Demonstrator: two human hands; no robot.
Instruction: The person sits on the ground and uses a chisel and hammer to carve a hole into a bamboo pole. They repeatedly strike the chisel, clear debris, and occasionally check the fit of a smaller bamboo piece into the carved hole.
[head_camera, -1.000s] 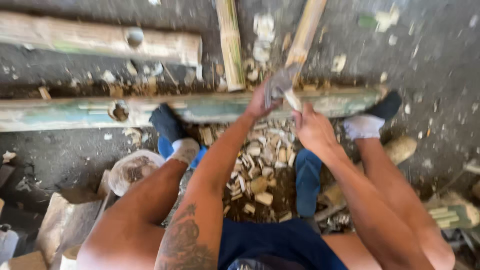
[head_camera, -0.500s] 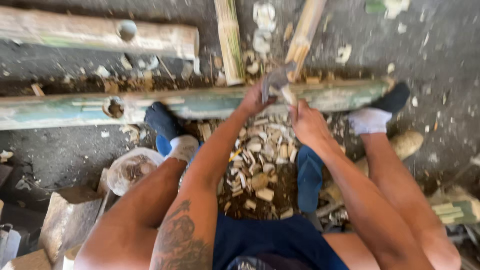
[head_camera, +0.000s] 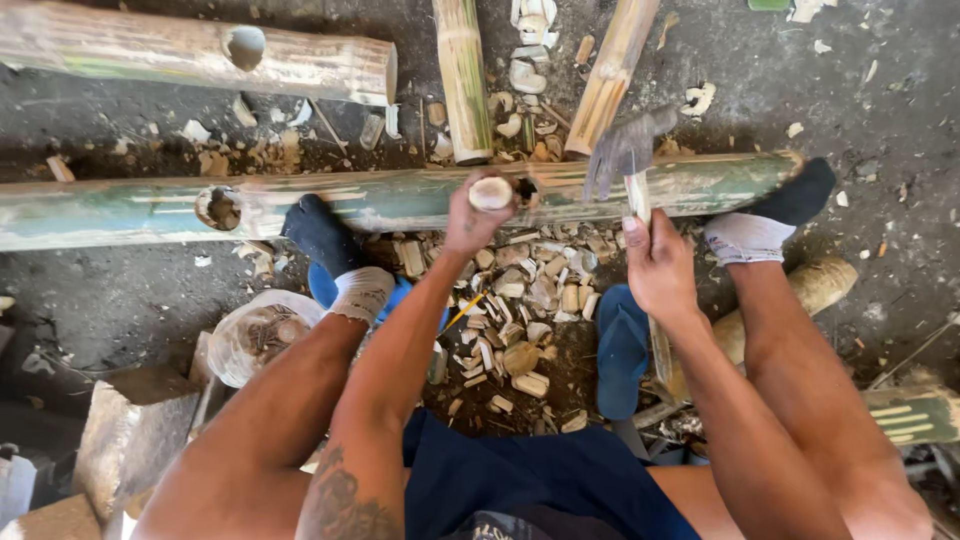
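Observation:
A long green bamboo pole (head_camera: 400, 200) lies crosswise on the ground, with a round hole (head_camera: 218, 208) cut near its left part. My left hand (head_camera: 478, 212) grips a chisel with a round wooden butt (head_camera: 491, 192), set upright on the pole near a second hole (head_camera: 525, 190). My right hand (head_camera: 658, 268) holds a hammer by its wooden handle; the metal head (head_camera: 622, 150) is raised beside the chisel and blurred. Both my socked feet (head_camera: 330, 250) (head_camera: 770, 222) rest against the pole.
Several bamboo chips (head_camera: 520, 310) lie heaped between my legs. Blue sandals (head_camera: 620, 345) sit under me. Another pole with a hole (head_camera: 200, 55) lies at the back, and two shorter poles (head_camera: 462, 75) (head_camera: 612, 70) point toward me. A round container (head_camera: 255, 335) stands at left.
The hammer has lifted off the chisel and swung to the right, so the chisel's round butt now shows in my left hand. The view has shifted slightly.

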